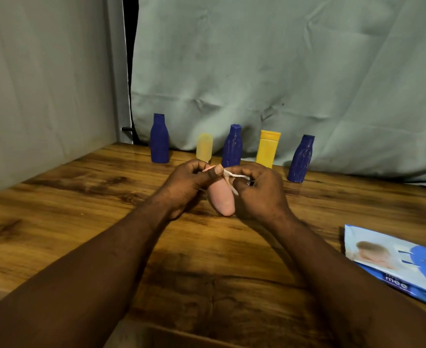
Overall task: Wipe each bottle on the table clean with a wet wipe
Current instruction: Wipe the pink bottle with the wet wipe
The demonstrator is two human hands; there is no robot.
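Observation:
A small pink bottle (222, 198) is held above the middle of the wooden table (81, 222). My left hand (185, 183) grips its upper end, thumb on top. My right hand (258, 190) pinches a twisted white wet wipe (234, 177) against the bottle's top. Along the back stand a blue bottle (159, 139), a pale yellow bottle (204, 147), a second blue bottle (232, 146), a bright yellow bottle (267, 149) and a third blue bottle (301, 159), all upright.
A blue and white wet-wipe pack (398, 262) lies flat at the table's right edge. A grey cloth (282, 71) hangs behind the bottles, and a pale wall (43, 84) closes the left side.

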